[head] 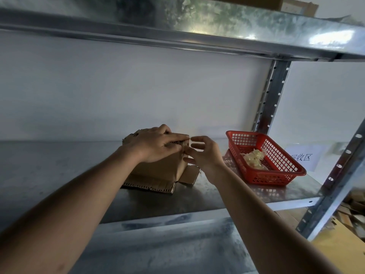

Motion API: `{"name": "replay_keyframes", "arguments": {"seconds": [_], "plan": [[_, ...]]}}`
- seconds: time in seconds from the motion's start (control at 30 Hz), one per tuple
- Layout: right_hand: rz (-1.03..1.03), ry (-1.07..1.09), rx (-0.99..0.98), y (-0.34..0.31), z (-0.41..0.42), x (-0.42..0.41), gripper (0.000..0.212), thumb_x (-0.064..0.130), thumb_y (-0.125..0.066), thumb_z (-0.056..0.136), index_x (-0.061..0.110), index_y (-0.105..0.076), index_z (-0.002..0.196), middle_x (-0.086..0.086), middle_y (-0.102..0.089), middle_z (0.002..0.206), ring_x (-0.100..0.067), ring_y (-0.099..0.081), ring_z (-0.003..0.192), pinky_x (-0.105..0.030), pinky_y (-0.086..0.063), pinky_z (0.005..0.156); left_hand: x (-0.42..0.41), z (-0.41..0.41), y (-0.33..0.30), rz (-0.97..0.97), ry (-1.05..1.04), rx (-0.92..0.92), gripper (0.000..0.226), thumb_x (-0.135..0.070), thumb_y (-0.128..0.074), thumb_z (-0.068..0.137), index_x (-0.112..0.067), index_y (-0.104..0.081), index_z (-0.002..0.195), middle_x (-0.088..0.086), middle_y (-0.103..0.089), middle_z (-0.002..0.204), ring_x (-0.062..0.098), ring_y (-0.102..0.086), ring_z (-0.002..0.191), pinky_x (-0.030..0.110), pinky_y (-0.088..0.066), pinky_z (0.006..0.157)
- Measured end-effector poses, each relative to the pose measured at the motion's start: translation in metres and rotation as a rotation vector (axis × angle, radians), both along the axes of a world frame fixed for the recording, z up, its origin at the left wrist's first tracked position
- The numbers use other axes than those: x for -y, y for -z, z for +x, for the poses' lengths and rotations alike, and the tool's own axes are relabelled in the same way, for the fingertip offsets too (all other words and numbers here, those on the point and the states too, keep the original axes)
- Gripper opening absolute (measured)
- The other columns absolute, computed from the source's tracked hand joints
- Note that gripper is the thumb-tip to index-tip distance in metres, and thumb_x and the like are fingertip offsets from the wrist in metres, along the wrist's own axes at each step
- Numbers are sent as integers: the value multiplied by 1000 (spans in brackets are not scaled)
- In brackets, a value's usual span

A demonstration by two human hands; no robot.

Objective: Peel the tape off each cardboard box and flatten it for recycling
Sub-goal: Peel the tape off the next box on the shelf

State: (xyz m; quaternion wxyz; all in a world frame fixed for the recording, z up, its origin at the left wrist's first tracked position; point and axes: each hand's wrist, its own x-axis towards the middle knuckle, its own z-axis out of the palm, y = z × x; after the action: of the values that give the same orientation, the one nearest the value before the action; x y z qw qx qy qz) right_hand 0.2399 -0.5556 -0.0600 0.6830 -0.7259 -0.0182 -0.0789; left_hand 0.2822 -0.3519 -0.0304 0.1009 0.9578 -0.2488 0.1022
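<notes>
Right hand (203, 155): thumb and forefinger pinch at clear tape on the box's right top edge, other fingers spread.
Left hand (156, 144): presses flat on top, steadying.
Cardboard box (158, 169): on metal shelf (59, 175), bottom flaps splayed.
Red basket (276, 171): just right, holding peeled tape scraps (253, 158).

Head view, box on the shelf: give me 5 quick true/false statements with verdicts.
1. The left hand rests on top of the cardboard box. True.
2. The right hand is inside the red basket. False: it is at the box's top right corner, fingertips pinching there, apparently at tape.
3. The box is already flattened. False: it stands as a box, bottom flaps splayed on the metal shelf.
4. The basket holds a crumpled pale wad. True.
5. The basket lies left of the box. False: it lies to the right.
</notes>
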Motion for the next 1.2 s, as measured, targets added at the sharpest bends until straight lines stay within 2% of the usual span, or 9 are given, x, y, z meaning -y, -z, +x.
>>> {"name": "replay_keyframes", "arguments": {"seconds": [0.23, 0.33, 0.47, 0.6, 0.77, 0.83, 0.97, 1.1, 1.2], "plan": [[-23, 84, 47, 4, -4, -7, 15, 24, -87, 85, 10, -81, 85, -6, -79, 79, -21, -79, 79, -34, -65, 72, 2, -3, -2, 21, -11, -9, 49, -88, -18, 85, -84, -24, 133, -16, -40, 138, 12, -47, 120, 39, -36, 92], [71, 105, 7, 7, -4, -8, 17, 22, -90, 81, 8, -81, 83, -9, -79, 77, -23, -79, 76, -32, -65, 72, 1, -6, -3, 21, -8, -14, 54, -89, -17, 83, -82, -23, 135, -15, -40, 138, 13, -46, 122, 39, -33, 93], [112, 160, -81, 12, -2, -11, 19, 19, -90, 78, 4, -79, 80, -11, -79, 78, -28, -79, 83, -44, -65, 84, 1, -9, -5, 38, -4, -20, 59, -89, -15, 82, -79, -23, 139, -15, -40, 141, 15, -45, 127, 40, -33, 97], [200, 228, -126, 18, 0, -15, 29, 7, -86, 77, -13, -72, 92, -26, -76, 89, -35, -78, 86, -52, -63, 86, 0, -9, -3, 15, -5, -31, 45, -81, -27, 93, -80, -26, 137, -16, -40, 138, 13, -45, 125, 37, -32, 95], [67, 249, -140, 14, -1, -15, 27, 4, -87, 73, -8, -70, 90, -20, -77, 82, -38, -77, 87, -56, -62, 84, -1, -9, -4, 23, -3, -52, 44, -83, -26, 92, -82, -24, 136, -15, -39, 141, 15, -45, 128, 39, -33, 94], [12, 257, -146, 9, -3, -15, 23, 1, -87, 72, -2, -70, 87, -18, -77, 81, -35, -78, 83, -52, -64, 80, 0, -8, -4, 20, -8, -56, 45, -84, -25, 91, -82, -25, 136, -15, -40, 139, 15, -45, 128, 38, -34, 93], [-129, 329, -119, 5, -11, -10, 23, 0, -87, 73, 11, -71, 86, -11, -76, 86, -21, -75, 72, -25, -56, 51, 1, -3, -5, 58, -59, -54, 48, -83, -19, 93, -78, -22, 140, -10, -41, 139, 19, -45, 130, 39, -38, 89], [-206, 360, -33, 6, -24, -2, 23, 15, -95, 73, 13, -78, 87, -6, -79, 84, -24, -77, 81, -44, -64, 80, 12, -1, -7, 107, -88, -30, 55, -86, -10, 89, -73, -20, 141, -2, -40, 145, 30, -45, 133, 48, -37, 93], [-284, 400, 44, 2, -31, 4, 18, 19, -95, 73, 14, -82, 83, -1, -79, 79, -19, -76, 78, -43, -64, 81, 23, -3, -6, 101, -79, -14, 54, -84, -12, 92, -71, -23, 143, 2, -41, 145, 35, -45, 133, 53, -37, 101]]}}
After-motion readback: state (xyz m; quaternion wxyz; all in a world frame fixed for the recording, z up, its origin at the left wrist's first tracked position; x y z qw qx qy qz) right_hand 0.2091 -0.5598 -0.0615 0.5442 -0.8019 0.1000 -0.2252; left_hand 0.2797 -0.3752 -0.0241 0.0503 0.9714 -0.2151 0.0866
